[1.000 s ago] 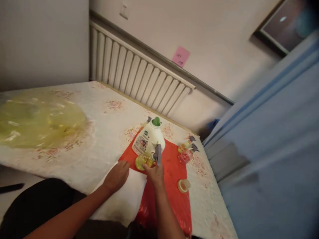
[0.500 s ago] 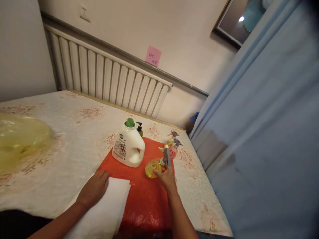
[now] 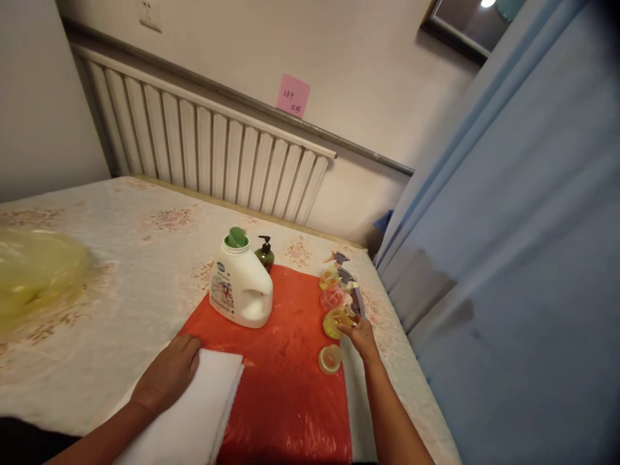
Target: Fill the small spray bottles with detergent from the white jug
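Observation:
My right hand (image 3: pixel 361 339) is closed round a yellow spray bottle (image 3: pixel 335 322) at the right edge of a shiny red sheet (image 3: pixel 285 400). Just behind that bottle are a pink spray bottle (image 3: pixel 332 298) and another yellow spray bottle (image 3: pixel 328 278). My left hand (image 3: pixel 169 371) lies on a folded white cloth (image 3: pixel 198 400), its fingers curled over the far left edge. A white detergent jug (image 3: pixel 242 287) with a green cap (image 3: pixel 236 237) stands upright on the red sheet. Nearer me than the held bottle lies a small round cap (image 3: pixel 330 359).
A dark green pump bottle (image 3: pixel 265 255) stands behind the jug. To the left is a translucent yellow plastic bag (image 3: pixel 39 271) on the flowered tablecloth (image 3: pixel 140 258). A radiator (image 3: pixel 203 135) lines the wall, and a blue curtain (image 3: pixel 508 258) hangs at the right.
My right hand has carried the yellow spray bottle rightward, beside the other spray bottles. The small round cap has come into sight. My left hand stays on the cloth.

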Tool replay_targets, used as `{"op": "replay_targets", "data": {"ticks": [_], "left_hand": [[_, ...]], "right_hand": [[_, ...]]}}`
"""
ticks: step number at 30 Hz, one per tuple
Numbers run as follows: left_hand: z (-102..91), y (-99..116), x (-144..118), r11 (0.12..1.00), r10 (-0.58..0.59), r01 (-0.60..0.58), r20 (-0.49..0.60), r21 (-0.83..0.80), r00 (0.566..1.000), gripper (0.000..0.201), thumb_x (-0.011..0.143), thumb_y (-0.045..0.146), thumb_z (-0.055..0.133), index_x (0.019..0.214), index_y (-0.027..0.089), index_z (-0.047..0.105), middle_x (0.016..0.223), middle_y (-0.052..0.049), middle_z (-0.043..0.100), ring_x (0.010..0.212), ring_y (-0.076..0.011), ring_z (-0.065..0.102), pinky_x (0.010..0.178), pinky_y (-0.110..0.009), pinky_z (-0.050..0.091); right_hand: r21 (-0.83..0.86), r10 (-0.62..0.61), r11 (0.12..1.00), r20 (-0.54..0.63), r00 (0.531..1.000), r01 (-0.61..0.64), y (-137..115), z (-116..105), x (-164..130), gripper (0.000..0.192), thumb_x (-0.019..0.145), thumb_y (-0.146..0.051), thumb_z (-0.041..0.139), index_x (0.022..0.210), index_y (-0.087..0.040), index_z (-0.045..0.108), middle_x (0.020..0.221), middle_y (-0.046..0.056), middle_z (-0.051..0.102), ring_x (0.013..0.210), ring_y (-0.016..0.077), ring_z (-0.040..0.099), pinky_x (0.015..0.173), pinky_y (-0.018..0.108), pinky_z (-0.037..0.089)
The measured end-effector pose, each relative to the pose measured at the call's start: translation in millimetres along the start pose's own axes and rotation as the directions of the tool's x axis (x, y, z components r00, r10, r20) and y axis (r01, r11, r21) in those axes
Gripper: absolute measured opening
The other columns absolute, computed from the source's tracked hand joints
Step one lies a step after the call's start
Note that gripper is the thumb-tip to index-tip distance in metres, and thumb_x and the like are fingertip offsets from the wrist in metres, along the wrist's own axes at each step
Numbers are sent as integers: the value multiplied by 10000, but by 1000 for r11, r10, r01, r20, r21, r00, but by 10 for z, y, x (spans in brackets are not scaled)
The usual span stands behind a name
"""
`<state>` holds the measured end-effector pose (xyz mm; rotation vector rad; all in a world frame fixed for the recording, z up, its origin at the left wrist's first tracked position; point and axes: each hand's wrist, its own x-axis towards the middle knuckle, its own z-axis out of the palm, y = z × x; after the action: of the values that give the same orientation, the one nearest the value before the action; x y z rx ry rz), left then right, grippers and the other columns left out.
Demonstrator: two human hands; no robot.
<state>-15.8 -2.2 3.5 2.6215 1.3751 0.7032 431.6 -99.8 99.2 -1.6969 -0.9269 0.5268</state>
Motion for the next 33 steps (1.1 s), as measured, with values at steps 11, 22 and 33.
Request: {"op": "replay_targets", "data": {"ticks": [11,22,33], "left_hand": [[28,-21,-2,1000,-14,13,8,8,1000,217,917,256,416,869,231,626,924,-70,656,895,-261,611,865,-387,486],[62,-67,2,1000,-4,4,16,23,1000,221,919,280,412,875,240,625,910,-60,657,900,-260,620,875,-393,488],[76,-70,4,999,17,-19,29,47,999,234,934,255,388,870,229,611,896,-69,643,897,-264,607,867,-404,480]], "right_hand": [[6,-11,1000,90,996,10,108,16,254,330,512,-219,737,838,-171,713,827,53,778,763,253,717,773,381,564],[-121,-40,992,-58,998,33,303,156,243,474,542,-323,764,987,-187,670,980,57,772,915,256,718,840,373,550],[-258,-58,966,-204,977,4,321,305,205,375,529,-365,771,835,-196,634,856,71,728,851,270,688,768,342,504]]}}
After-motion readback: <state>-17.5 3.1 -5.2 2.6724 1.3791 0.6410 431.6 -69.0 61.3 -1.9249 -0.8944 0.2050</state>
